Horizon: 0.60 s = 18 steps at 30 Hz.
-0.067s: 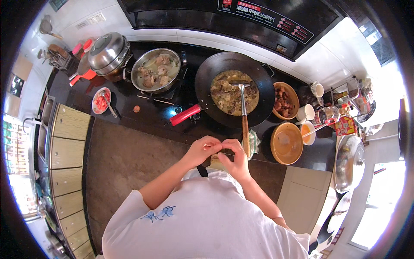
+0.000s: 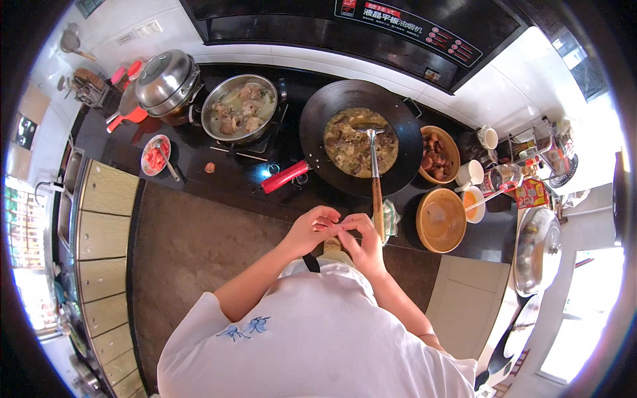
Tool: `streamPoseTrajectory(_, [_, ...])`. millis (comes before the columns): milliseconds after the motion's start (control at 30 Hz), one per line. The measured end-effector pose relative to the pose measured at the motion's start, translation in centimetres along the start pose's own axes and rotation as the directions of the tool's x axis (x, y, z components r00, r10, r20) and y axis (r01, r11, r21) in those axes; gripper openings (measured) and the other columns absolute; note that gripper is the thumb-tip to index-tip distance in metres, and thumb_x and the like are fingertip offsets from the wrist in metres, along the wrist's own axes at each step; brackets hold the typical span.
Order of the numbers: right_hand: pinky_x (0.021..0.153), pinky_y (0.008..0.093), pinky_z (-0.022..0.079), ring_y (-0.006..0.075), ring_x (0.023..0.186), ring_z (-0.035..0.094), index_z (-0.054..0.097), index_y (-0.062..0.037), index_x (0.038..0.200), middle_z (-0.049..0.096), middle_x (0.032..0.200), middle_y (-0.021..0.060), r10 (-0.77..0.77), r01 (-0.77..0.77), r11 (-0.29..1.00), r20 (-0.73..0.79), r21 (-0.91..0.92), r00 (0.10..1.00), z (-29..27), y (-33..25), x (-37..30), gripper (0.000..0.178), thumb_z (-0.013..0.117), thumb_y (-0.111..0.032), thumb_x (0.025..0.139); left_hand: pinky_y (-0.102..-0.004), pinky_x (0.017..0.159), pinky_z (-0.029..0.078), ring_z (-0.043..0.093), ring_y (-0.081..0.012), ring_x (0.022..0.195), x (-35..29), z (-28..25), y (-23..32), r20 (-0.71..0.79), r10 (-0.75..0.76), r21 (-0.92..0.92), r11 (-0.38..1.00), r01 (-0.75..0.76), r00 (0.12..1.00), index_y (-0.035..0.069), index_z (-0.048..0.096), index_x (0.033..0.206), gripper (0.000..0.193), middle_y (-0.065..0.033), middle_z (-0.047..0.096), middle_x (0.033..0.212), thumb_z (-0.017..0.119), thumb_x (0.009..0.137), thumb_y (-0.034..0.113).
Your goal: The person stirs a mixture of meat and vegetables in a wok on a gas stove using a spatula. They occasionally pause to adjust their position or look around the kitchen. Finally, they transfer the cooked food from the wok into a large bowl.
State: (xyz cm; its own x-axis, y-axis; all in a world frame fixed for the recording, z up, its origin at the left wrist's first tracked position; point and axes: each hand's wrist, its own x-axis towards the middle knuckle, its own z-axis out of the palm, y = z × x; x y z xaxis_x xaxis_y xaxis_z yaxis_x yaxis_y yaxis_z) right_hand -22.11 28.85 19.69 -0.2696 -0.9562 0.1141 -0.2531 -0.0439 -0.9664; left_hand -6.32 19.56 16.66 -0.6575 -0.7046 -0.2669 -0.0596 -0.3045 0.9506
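Note:
My left hand (image 2: pixel 310 232) and my right hand (image 2: pixel 362 244) meet at the fingertips in front of the counter's near edge. Fingers on both are bent and pinched together; anything between them is hidden or too small to make out. Beyond them a black wok (image 2: pixel 318 109) with a red handle (image 2: pixel 285 177) holds a chunky brown stew (image 2: pixel 345 146). A metal spatula (image 2: pixel 373 156) rests in it, its wooden handle reaching toward me, just right of my right hand. Next to that handle lies a striped cloth (image 2: pixel 391 219).
Left of the wok stands a steel pot (image 2: pixel 211 106) of meat in broth, then a domed steamer (image 2: pixel 164 77). A small bowl (image 2: pixel 147 166) holds red pieces and a spoon. To the right are a bowl of browned meat (image 2: pixel 436 156), a tan bowl (image 2: pixel 441 220) and a white mug (image 2: pixel 471 172).
The fingers of my left hand have lifted and spread slightly, and my right fingertips have shifted a little against them. Cookware and spatula stay put.

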Motion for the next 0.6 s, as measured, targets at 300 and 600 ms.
streamPoseTrajectory(300, [0.086,0.0297,0.056,0.0184,0.101,0.059,0.058,-0.0020,0.111,0.047,0.119,0.0109,-0.076,0.060,0.995,-0.196,-0.085,0.978,0.5,-0.5,1.1,0.038,0.071,0.014,0.079,-0.0300,0.091,0.054,0.064,-0.0146,0.102,-0.3,0.5,-0.3,0.226,-0.179,-0.297,0.924,0.242,0.958,0.000,0.064,0.117,0.031,-0.0071,0.066,0.109,0.068,0.096,0.023])
streamPoseTrajectory(600, [0.084,0.0328,0.058,0.0180,0.095,0.061,0.050,-0.0048,0.128,0.042,0.124,0.0105,0.108,-0.090,0.961,-0.054,0.261,0.993,0.8,-0.6,0.3,0.050,0.066,0.011,0.084,-0.0340,0.104,0.050,0.056,-0.0205,0.124,0.2,0.0,0.2,0.067,0.040,-0.295,0.955,-0.018,0.997,0.006,0.045,0.138,0.069,-0.0087,0.050,0.132,0.076,0.078,-0.009])
